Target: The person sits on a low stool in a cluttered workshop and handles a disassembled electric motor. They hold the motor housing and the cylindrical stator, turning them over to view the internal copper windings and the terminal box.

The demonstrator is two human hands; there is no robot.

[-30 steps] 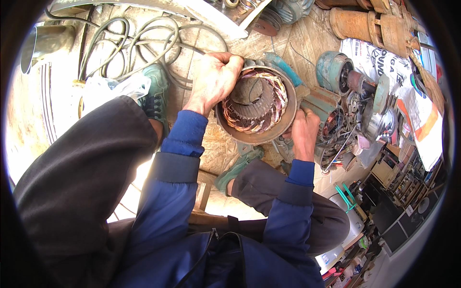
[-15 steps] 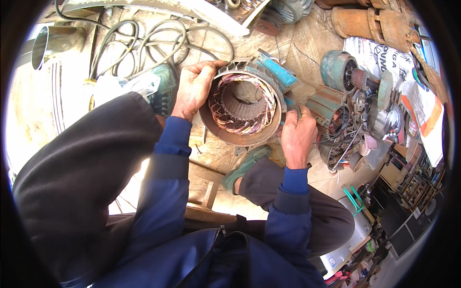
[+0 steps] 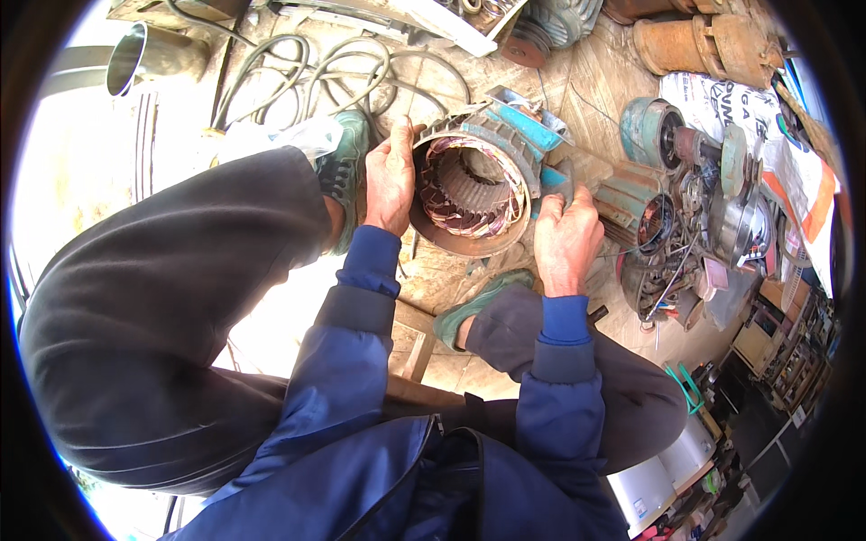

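Between my feet is a finned motor housing [image 3: 469, 239], with a ring of pink and cream copper windings [image 3: 433, 189] around its ridged inner bore. My left hand [image 3: 392, 178] grips the housing's left rim, fingers curled over it. At its right, my right hand [image 3: 568, 233] is closed on a teal bracket [image 3: 555, 185] attached to the housing. A blue open box [image 3: 528, 126] projects from the housing's upper right.
Coiled cables [image 3: 325, 72] and a metal cylinder [image 3: 149, 59] lie beyond. Rusty pump bodies [image 3: 686, 45], teal motor parts [image 3: 640, 135], a finned casing [image 3: 631, 203] and sacks [image 3: 794, 198] crowd the right. A wooden stool [image 3: 419, 356] shows beneath me.
The housing has turned and tilted slightly, showing more of the blue box. My right hand has shifted onto the teal bracket; my left hand still grips the left rim.
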